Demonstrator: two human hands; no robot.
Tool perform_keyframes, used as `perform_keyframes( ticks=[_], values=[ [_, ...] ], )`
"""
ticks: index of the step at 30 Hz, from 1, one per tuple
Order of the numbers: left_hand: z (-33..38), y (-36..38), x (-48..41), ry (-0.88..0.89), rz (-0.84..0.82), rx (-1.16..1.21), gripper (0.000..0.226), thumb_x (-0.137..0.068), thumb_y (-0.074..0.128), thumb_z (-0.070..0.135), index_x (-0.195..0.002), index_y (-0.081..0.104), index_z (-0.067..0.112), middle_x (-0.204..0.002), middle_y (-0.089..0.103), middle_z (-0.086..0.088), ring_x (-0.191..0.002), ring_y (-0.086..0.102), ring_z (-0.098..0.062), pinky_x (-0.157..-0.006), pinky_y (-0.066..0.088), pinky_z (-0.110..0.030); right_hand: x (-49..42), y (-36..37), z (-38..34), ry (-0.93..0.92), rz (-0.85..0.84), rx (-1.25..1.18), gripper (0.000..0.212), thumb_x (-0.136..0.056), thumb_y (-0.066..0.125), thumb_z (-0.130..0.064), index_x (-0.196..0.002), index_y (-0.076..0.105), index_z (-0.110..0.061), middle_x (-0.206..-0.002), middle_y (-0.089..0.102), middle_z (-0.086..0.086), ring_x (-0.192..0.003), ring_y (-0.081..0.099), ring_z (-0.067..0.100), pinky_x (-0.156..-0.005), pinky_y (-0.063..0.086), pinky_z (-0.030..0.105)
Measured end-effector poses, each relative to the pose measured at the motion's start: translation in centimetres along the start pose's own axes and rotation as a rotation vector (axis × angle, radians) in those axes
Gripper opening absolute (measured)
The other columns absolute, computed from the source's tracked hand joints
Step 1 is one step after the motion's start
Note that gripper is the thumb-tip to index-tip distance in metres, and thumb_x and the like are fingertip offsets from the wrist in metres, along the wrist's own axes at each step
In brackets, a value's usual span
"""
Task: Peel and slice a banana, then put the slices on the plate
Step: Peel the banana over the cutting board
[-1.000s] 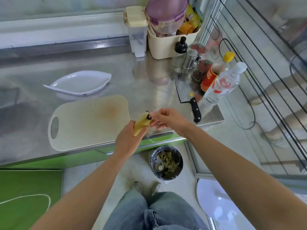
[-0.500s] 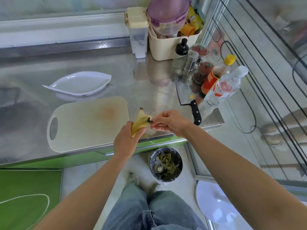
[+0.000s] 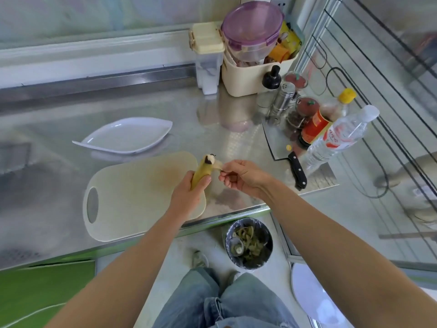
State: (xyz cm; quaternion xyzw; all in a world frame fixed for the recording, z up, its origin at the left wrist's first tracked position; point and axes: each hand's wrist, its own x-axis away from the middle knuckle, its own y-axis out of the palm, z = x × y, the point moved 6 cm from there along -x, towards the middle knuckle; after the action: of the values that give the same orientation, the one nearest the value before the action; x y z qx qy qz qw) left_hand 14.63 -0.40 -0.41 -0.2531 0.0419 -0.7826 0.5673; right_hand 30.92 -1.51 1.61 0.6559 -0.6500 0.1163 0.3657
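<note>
L hand [image 3: 186, 197] grip curls round banana [image 3: 201, 172] (upright over board), R hand [image 3: 241, 177] pinches peel strip [image 3: 217, 165].

Faded blue jeans [image 3: 236, 304] (forearms [image 3: 132, 263] bare)

Steel counter [image 3: 54, 166] with cutting board [image 3: 132, 195], white plate [image 3: 125, 136], cleaver [image 3: 277, 141], water bottle [image 3: 340, 136].

plate [image 3: 125, 136] behind cutting board [image 3: 132, 197] | knife [image 3: 287, 159] right | bin [image 3: 249, 243] below counter [image 3: 59, 129]
</note>
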Motion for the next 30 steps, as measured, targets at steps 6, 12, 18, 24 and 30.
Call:
perform_keyframes(
  ticks=[6,12,18,24,30],
  values=[
    [1.0,-2.1,-1.6,-0.012,-0.047,0.305,0.047,-0.091,0.045,0.055,-0.094,0.050,0.008,-0.059,0.047,-0.010,-0.048,0.041,-0.020,-0.043,0.027,-0.027,-0.9,-1.0,2.1,0.063,0.110,0.133,0.011,-0.086,0.060,0.002,-0.076,0.061,-0.002,-0.065,0.065,0.013,-0.051,0.057,0.015,-0.053,0.049,0.021],
    [0.4,-3.3,-2.3,-0.163,-0.018,0.509,0.036,-0.097,0.045,0.046,-0.106,0.049,0.011,-0.072,0.051,-0.006,-0.052,0.049,-0.017,-0.055,0.036,-0.031,-0.6,-2.6,3.2,-0.002,0.290,0.174,0.010,-0.085,0.064,0.000,-0.075,0.065,-0.003,-0.064,0.067,0.007,-0.057,0.056,0.015,-0.056,0.045,0.020],
    [0.5,-2.8,-1.4,-0.164,-0.137,0.426,0.018,-0.099,0.045,0.029,-0.100,0.046,0.011,-0.081,0.057,-0.009,-0.065,0.055,-0.021,-0.060,0.046,-0.033,-0.2,-0.3,-3.0,-0.505,0.508,0.421,0.014,-0.089,0.064,-0.022,-0.102,0.069,-0.018,-0.095,0.071,-0.002,-0.088,0.065,0.010,-0.081,0.052,0.025],
    [0.5,-1.8,-1.4,-0.051,-0.124,0.369,0.030,-0.095,0.057,0.028,-0.095,0.043,0.002,-0.072,0.058,-0.011,-0.052,0.054,-0.020,-0.048,0.041,-0.029,0.2,4.6,-4.8,-0.559,0.403,0.557,0.021,-0.083,0.071,-0.035,-0.092,0.070,-0.017,-0.084,0.073,-0.001,-0.081,0.069,0.011,-0.075,0.055,0.028],
    [-0.1,-2.7,-1.6,-0.033,0.029,0.123,0.031,-0.082,0.065,0.047,-0.093,0.047,0.024,-0.082,0.066,-0.009,-0.068,0.066,-0.032,-0.054,0.051,-0.043,0.5,3.8,-4.7,-0.507,0.360,0.472,0.026,-0.082,0.073,-0.028,-0.090,0.067,-0.005,-0.083,0.073,0.010,-0.079,0.071,0.020,-0.066,0.053,0.024]
  ],
)
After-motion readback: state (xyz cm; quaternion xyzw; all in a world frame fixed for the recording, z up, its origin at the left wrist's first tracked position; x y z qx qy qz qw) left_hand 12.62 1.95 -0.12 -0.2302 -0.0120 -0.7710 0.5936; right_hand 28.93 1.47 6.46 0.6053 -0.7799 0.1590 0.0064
